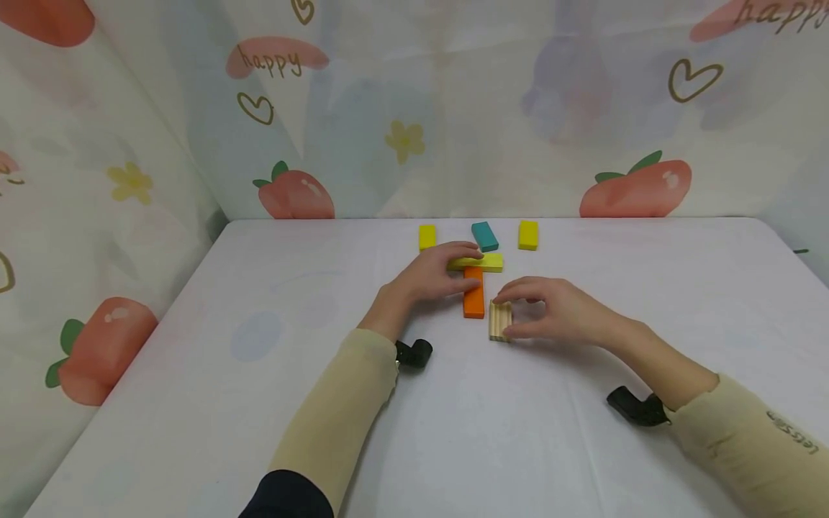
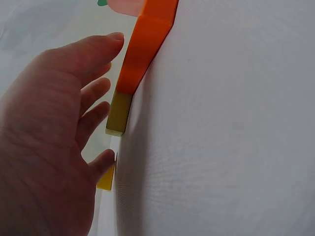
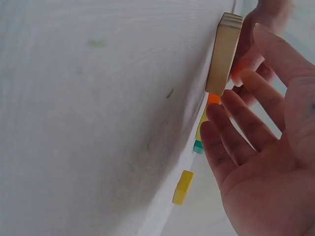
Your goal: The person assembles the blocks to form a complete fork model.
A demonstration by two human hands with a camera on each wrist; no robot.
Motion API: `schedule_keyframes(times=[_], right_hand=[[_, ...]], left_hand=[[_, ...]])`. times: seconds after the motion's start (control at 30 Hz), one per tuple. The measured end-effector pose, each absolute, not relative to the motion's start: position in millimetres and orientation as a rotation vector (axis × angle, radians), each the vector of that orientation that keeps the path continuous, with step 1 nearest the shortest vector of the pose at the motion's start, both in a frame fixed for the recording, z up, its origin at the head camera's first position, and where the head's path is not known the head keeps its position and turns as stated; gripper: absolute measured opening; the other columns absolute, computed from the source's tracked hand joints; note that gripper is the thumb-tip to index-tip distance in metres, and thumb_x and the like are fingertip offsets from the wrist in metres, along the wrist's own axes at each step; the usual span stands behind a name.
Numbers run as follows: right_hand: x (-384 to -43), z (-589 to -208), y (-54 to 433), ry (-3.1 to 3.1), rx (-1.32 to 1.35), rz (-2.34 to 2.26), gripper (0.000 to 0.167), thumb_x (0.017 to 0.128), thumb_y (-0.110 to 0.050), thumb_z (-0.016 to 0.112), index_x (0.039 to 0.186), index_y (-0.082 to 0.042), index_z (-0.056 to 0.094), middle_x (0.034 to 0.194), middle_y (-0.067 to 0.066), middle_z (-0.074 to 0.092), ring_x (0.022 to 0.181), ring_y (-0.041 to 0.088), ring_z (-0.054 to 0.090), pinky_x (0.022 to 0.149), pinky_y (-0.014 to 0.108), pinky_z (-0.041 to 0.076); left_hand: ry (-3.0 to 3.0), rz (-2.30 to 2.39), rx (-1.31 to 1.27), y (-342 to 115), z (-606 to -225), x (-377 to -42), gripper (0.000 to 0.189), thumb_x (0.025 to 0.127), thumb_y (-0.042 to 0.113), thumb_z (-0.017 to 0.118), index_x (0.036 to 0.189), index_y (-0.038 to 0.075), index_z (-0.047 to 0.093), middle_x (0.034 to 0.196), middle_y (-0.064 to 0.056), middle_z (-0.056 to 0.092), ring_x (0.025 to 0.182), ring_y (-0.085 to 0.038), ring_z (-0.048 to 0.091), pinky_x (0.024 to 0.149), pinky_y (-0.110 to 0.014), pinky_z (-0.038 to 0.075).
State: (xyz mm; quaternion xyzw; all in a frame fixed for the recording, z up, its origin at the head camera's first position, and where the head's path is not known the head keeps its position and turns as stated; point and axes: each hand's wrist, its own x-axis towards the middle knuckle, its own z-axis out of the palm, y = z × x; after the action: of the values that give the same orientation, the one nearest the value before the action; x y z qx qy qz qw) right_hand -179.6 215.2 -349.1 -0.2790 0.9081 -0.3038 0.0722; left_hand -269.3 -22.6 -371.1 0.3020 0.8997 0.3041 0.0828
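In the head view my left hand [image 1: 430, 275] hovers at a yellow block [image 1: 494, 263] lying crosswise, its thumb over an orange block [image 1: 473, 301] that meets the yellow one end-on. The left wrist view shows that hand's fingers loosely bent, with nothing between them, beside the orange block [image 2: 143, 49]. To the right, my right hand [image 1: 562, 311] is held around the right side of a plain wooden block [image 1: 499, 321] with lengthwise lines. Its fingers are relaxed and spread in the right wrist view, close to the wooden block [image 3: 224, 59]; contact is unclear.
Behind the hands lie a small yellow block [image 1: 427, 237], a teal block [image 1: 484, 237] and another yellow block [image 1: 527, 235], near the far edge of the white-covered table [image 1: 194, 403]. A printed cloth [image 1: 466, 108] hangs directly behind that edge.
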Motion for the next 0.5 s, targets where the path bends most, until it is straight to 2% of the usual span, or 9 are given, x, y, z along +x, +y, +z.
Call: schedule_keyframes(times=[0.5], right_hand=[[-181.7,-353.6,212.4,2.754,-0.895,-0.802,0.042,0.081,-0.022,0.087,0.12,-0.015,0.074,0.124,0.003,0.067,0.117,0.028,0.059,0.102,0.054,0.046]], left_hand=[[2.657,0.935,0.864,-24.7,-372.8,-269.5,0.044,0.095,0.031,0.071,0.137,0.021,0.064,0.149,0.004,0.051,0.141,-0.014,0.039,0.116,-0.033,0.03]])
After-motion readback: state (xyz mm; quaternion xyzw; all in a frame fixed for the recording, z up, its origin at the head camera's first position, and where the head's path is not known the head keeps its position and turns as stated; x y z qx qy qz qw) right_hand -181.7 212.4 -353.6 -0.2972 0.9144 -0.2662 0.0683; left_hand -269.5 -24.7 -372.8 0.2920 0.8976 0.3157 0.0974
